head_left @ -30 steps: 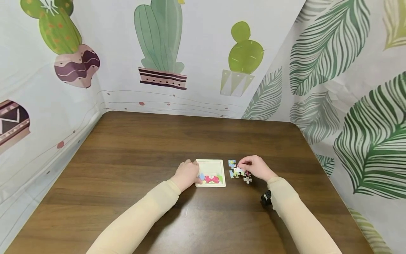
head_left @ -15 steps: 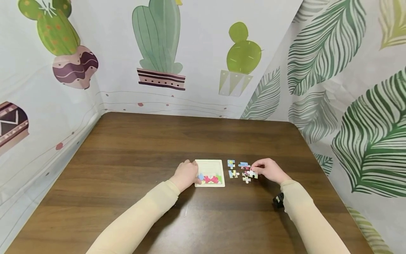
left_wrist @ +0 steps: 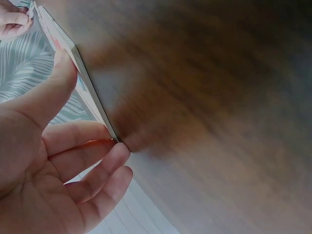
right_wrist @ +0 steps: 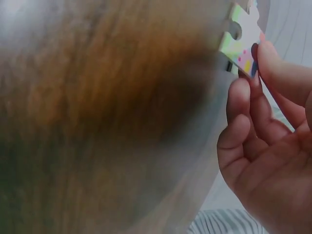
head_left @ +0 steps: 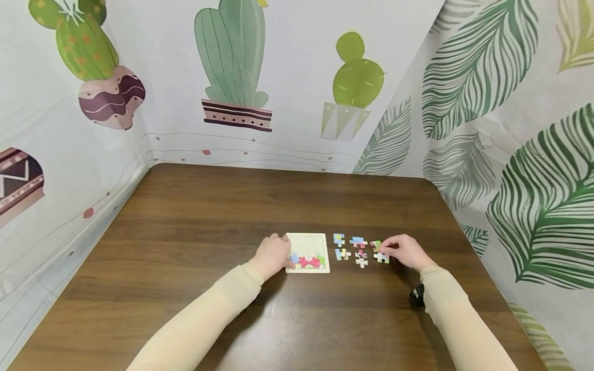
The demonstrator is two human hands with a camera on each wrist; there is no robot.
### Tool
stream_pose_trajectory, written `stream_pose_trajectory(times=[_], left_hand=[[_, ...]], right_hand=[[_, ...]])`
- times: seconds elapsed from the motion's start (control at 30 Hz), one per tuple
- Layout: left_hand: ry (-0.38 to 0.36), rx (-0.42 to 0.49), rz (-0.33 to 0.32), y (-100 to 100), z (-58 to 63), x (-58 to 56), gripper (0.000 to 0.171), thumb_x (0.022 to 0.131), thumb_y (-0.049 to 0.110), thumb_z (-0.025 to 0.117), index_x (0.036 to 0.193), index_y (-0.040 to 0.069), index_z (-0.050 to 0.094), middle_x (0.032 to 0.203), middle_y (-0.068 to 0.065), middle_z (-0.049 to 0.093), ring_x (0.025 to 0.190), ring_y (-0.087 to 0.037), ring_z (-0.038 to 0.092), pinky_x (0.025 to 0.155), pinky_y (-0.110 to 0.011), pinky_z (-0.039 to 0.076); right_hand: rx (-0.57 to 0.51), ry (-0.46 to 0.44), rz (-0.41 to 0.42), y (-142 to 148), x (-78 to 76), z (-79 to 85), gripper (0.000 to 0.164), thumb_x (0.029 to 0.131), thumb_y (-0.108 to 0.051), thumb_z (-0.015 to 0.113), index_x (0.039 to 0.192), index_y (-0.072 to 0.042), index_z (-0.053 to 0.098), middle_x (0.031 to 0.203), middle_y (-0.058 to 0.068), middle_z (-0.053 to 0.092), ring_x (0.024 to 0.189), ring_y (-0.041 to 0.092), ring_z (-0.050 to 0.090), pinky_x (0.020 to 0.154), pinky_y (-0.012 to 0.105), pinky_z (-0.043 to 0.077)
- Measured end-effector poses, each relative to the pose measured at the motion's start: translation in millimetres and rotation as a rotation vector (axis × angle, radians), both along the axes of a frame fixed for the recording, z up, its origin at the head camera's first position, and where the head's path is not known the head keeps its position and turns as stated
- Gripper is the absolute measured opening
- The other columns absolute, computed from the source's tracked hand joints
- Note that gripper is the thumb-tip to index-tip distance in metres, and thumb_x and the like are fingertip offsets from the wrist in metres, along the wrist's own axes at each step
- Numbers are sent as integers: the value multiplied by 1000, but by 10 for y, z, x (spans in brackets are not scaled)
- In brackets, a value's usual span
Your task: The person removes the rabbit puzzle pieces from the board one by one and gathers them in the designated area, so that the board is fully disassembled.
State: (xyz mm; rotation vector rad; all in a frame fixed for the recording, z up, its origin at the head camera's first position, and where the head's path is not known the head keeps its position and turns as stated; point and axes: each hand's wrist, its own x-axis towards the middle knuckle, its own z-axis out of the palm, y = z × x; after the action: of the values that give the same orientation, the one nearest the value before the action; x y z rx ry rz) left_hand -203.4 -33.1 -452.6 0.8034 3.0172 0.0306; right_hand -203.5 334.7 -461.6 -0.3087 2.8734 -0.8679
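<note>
A staged recording booth rather than a lived-in room: a bare wooden worktop [head_left: 287,206] closed in by hung cloths, cactus prints [head_left: 232,62] far and left, leaf prints [head_left: 510,129] right.

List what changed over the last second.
The right hand slid rightward along the table, spreading the loose pieces into a wider row; it now pinches one piece at the row's right end. The left hand and tray stayed put.

table [head_left: 195,247]: dark wood, smooth | puzzle tray [head_left: 307,240]: pale wood, matt
</note>
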Motion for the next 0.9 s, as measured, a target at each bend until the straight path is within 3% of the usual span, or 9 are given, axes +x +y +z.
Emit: stream_pose_trajectory(times=[0.23,0.47,0.5,0.7,0.73,0.9], left_hand=[[-5,6,2,3,6,7,58,70,48,76,105,3,68,117,-9,63,88,-25,58,74,-37,50],[-5,24,6,-2,-14,-11,51,70,46,78,96,3,68,110,-9,64,85,-25,58,73,-37,50],[22,34,-8,-10,-103,-52,53,69,49,78,95,4,68,108,-9,64,84,-25,58,71,-36,50],[29,35,-9,-11,-108,-57,51,68,49,78,90,4,67,105,-8,64,82,-24,57,70,-36,50],[5,28,4,-3,-20,-17,47,69,45,79,90,4,67,105,-8,65,83,-24,58,71,-36,50],[7,28,7,3,-6,1,47,68,46,78,88,6,67,104,-8,65,82,-24,57,72,-36,50]], right_hand=[[8,34,-34,-39,11,-54,6,86,-12,68,84,-8,73,85,5,70,77,15,57,71,35,46],[-18,26,-51,-35,12,-93,9,87,-16,68,85,-8,72,86,6,69,73,16,53,68,34,44],[-19,28,-50,-34,11,-94,9,87,-16,68,85,-8,72,86,6,69,74,16,53,67,33,44],[-32,33,-59,-43,18,-98,6,86,-13,68,84,-9,72,85,5,68,73,15,53,66,30,44],[-35,34,-64,-46,21,-99,6,86,-13,68,84,-9,72,84,4,68,72,15,54,66,30,45],[-46,45,-75,-60,33,-96,6,87,-13,68,86,-8,71,80,2,67,69,13,53,63,29,44]])
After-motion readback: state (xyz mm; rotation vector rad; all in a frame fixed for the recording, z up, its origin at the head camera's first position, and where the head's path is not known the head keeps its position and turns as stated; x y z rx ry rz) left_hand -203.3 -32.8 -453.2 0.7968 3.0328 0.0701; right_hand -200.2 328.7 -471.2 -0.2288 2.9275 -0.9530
